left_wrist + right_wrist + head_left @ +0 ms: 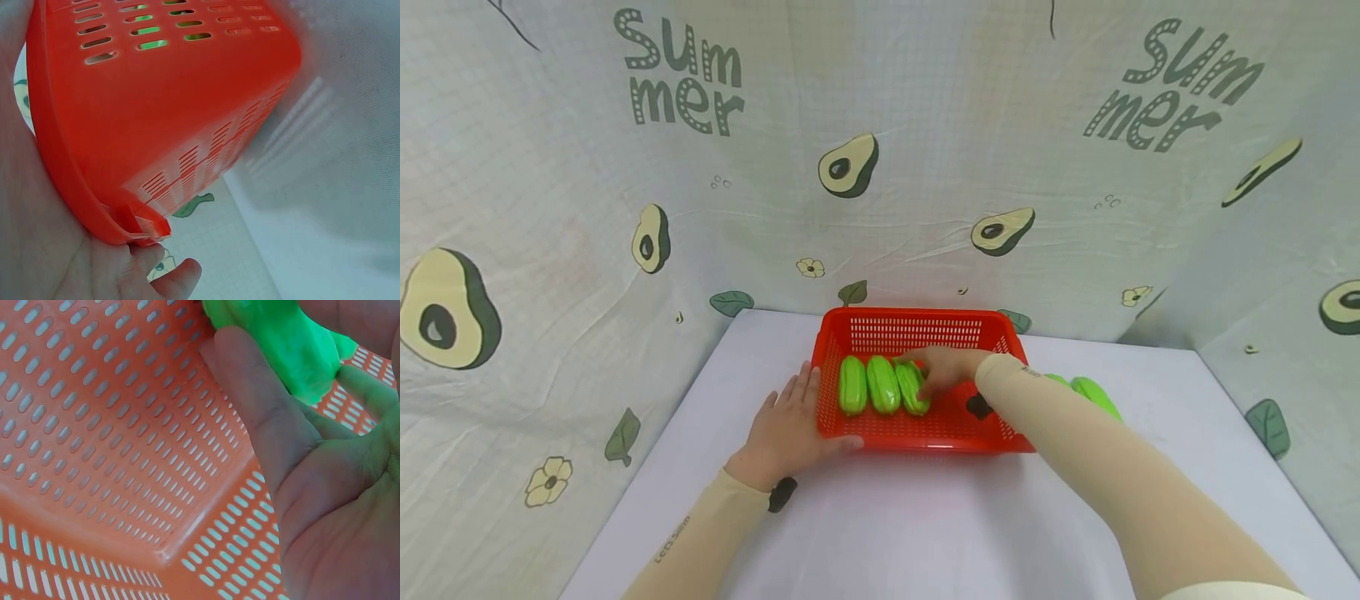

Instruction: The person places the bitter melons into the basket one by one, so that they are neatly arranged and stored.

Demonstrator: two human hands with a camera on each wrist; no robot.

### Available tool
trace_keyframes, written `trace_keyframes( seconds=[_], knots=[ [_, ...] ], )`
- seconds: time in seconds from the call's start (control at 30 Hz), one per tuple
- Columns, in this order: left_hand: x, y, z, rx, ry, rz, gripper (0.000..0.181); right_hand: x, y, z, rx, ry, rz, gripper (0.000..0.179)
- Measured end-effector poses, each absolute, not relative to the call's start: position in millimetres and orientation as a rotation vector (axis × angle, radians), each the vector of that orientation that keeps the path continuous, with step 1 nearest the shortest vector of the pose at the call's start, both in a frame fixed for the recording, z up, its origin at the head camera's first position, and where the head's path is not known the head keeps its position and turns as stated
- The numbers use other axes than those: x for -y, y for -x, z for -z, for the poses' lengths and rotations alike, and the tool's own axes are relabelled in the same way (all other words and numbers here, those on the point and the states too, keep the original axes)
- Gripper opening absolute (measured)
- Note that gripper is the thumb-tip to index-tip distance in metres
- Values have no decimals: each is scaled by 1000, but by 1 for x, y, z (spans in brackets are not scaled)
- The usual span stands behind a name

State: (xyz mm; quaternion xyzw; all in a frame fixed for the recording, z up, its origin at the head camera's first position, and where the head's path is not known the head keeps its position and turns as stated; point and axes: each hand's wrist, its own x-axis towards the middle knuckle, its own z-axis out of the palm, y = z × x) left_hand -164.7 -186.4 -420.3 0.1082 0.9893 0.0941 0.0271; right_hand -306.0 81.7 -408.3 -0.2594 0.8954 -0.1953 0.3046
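Note:
A red perforated plastic basket (925, 441) stands on the table with three glossy, ridged green gourd-like vegetables side by side in its left half. My left hand (790, 429) rests on the basket's left rim, fingers straight and thumb along the front edge; the left wrist view shows the palm against the rim of the red basket (150, 94). Reaching in from the right, my right hand (953, 367) grips the rightmost green gourd (911, 390). In the right wrist view, fingers and thumb lie on both sides of this green gourd (294, 347). The other two, a left gourd (853, 387) and a middle gourd (883, 386), lie untouched.
On the white table (880, 533), right of the basket, lie more green gourds (1096, 395), partly hidden behind my right forearm. A cloth (925, 108) printed with avocados and lettering hangs behind the basket and along both sides.

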Motion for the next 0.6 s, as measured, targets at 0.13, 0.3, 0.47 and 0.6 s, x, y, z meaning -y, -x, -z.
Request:
trace_keyframes(
  seconds=[0.13, 0.3, 0.47, 0.6],
  knots=[
    [186, 165, 420, -3053, -335, -291, 127, -82, 307, 409, -2368, 704, 514, 77],
    [186, 165, 419, -3047, -329, -301, 128, -82, 306, 409, -2353, 689, 538, 77],
    [186, 164, 418, -3044, -322, -314, 128, -82, 306, 409, -2356, 682, 534, 77],
    [186, 164, 418, -3046, -323, -319, 128, -86, 308, 409, -2356, 695, 542, 75]
  ],
)
